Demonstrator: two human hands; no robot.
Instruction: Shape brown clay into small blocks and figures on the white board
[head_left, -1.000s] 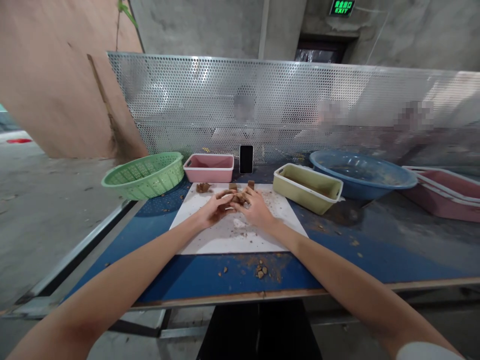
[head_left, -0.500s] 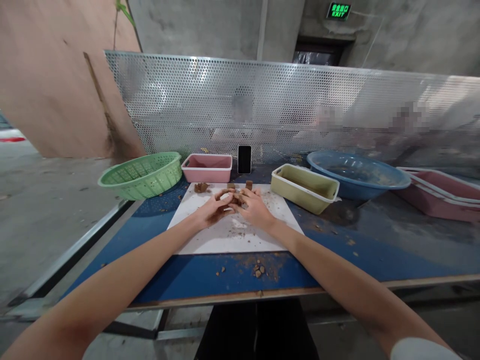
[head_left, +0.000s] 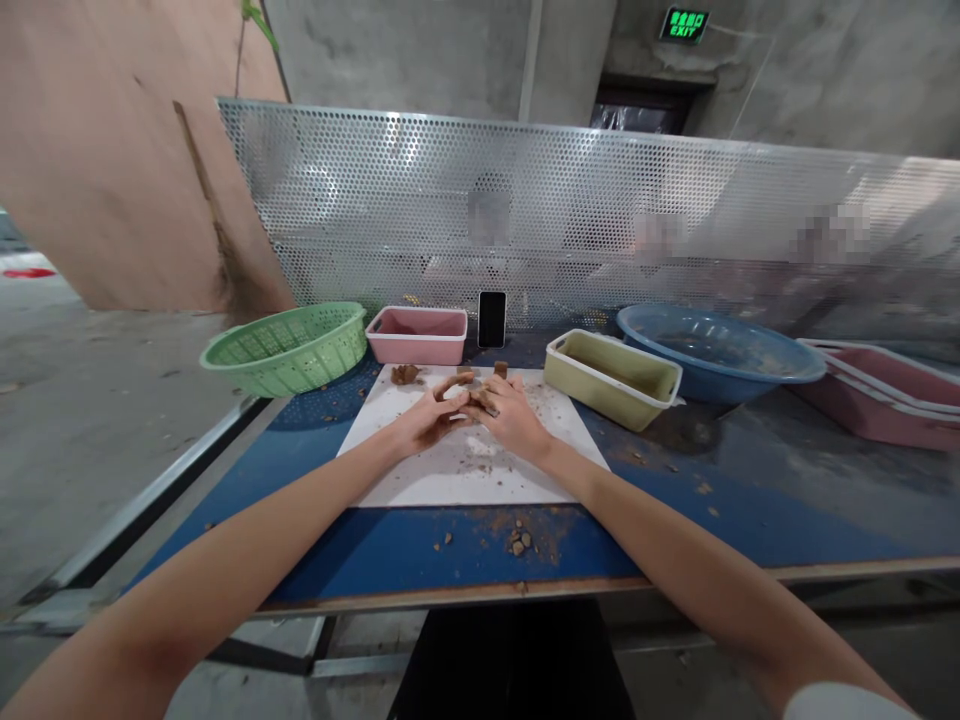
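My two hands meet above a white board (head_left: 420, 485), fingertips close together. Between them is a small piece of brown clay (head_left: 478, 401), mostly hidden by the fingers. My left hand (head_left: 429, 418) curves its fingers and thumb around the left side of the piece. On the other side, my right hand (head_left: 511, 416) presses it with closed fingers, which are dirty with clay. Just beyond the hands, a brown clay block (head_left: 500, 369) stands at the board's far edge. A rough clay lump (head_left: 406, 374) lies at the board's far left corner.
Behind the board stand a green basket (head_left: 292, 350), a pink bin (head_left: 417, 347), a phone (head_left: 492, 320), a yellow-green bin (head_left: 613, 378) and a blue basin (head_left: 716, 350). Another pink bin (head_left: 892, 395) is farther right. Clay crumbs (head_left: 519, 541) lie near the front edge. A perforated metal screen (head_left: 420, 200) rises behind.
The view has shifted slightly, so everything sits a little to the right. My left fingers have moved slightly around the clay; both hands stay in the same place over the board.
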